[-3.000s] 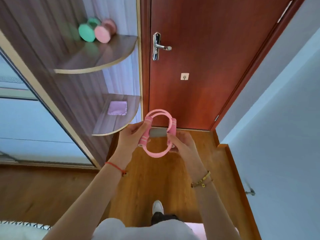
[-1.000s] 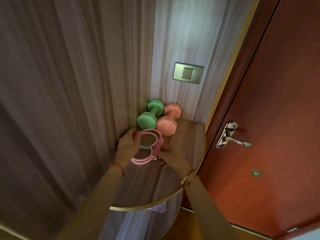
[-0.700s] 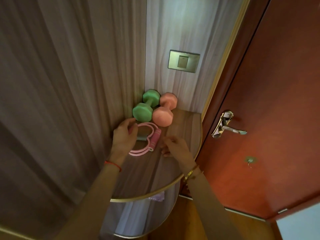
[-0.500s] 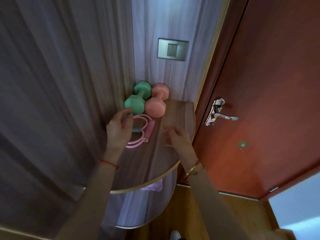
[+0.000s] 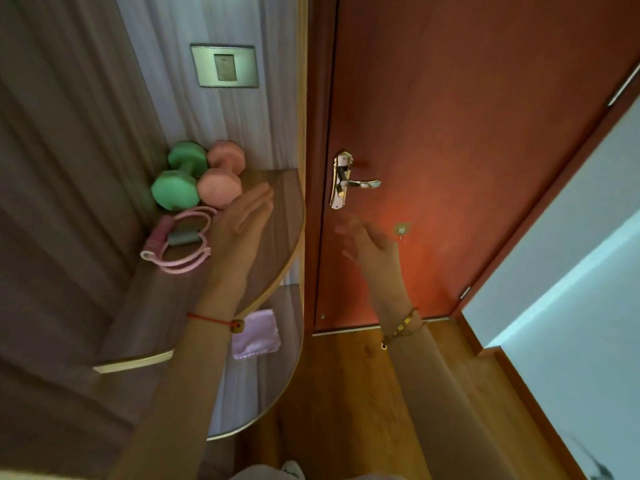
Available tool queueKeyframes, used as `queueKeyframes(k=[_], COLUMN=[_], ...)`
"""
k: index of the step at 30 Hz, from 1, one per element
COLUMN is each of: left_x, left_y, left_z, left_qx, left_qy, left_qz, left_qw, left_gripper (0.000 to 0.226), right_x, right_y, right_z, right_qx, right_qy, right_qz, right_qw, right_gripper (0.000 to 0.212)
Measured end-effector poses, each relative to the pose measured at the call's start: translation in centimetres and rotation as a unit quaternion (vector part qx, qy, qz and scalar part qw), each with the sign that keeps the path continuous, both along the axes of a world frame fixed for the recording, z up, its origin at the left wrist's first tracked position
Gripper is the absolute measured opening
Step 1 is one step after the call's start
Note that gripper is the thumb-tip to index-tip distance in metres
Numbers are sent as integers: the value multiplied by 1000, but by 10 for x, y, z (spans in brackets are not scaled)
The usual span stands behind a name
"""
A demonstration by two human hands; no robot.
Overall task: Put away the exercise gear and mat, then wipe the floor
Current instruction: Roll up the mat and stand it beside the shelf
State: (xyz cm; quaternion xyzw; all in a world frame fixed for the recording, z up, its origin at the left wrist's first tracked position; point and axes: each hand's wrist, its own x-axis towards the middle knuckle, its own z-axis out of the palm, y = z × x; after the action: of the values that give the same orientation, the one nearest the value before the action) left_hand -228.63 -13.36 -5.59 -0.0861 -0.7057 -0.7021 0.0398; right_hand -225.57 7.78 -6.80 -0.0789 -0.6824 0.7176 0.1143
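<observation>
A pink resistance band (image 5: 180, 241) with foam handles lies on the upper corner shelf (image 5: 277, 237), just in front of a green dumbbell (image 5: 178, 180) and a pink dumbbell (image 5: 221, 174). My left hand (image 5: 240, 225) hovers open to the right of the band, fingers straight, holding nothing. My right hand (image 5: 369, 245) is open in the air in front of the red door, off the shelf. A lilac cloth (image 5: 255, 333) lies on the lower shelf (image 5: 277, 393), partly behind my left wrist.
The red door (image 5: 467, 150) with a metal handle (image 5: 349, 181) stands shut to the right of the shelves. A wall switch plate (image 5: 224, 65) sits above the dumbbells. Wooden floor (image 5: 346, 393) runs below, with a pale wall (image 5: 571, 289) on the right.
Both hands carried the pink band up to the upper shelf, set it down in front of the dumbbells and let go. Both hands have since drawn back to the right, open.
</observation>
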Motion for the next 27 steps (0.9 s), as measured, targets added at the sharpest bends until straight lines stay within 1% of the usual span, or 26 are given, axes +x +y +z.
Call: queueKeyframes(k=[1,2,3,5,9,12,14,16,20,24,27], left_x=[9,18,32,52,89,129,157,186,242,294,327], left_y=[12,28,44,74,126,167,193,220,274,326,363], left_z=[1,4,11,18,16,9,3,-1,-9,-13,-16], left_qx=[20,21,28,52,56,66,63,57,32,40,45], left_qy=[-14,-1,10,25,14,1,-8,-19,-26,-43,-48], left_qz=[-18,-2,7,-23,-50,-80,-117,-166,-259,-352,-411], left_qw=[1000,1000,1000,998,997,995,991,984,965,934,909], left_gripper=[40,43,50,58,56,54,48,48,45,43,43], right_x=[10,20,32,58,117,172,213,257,340,411,456], right_y=[10,19,28,48,89,121,141,159,192,224,244], right_z=[1,3,5,8,6,1,-1,-1,1,-3,-7], right_qx=[-8,-13,-17,-19,-2,13,8,1,-9,-3,-23], right_qy=[-1,-1,0,-1,-23,-29,-38,-45,-42,-50,-45], right_qz=[-11,-22,-35,-63,-116,-154,-187,-225,-315,-415,-479], right_qw=[1000,1000,999,998,993,987,982,973,948,909,876], right_gripper=[18,17,17,17,28,29,29,30,28,30,30])
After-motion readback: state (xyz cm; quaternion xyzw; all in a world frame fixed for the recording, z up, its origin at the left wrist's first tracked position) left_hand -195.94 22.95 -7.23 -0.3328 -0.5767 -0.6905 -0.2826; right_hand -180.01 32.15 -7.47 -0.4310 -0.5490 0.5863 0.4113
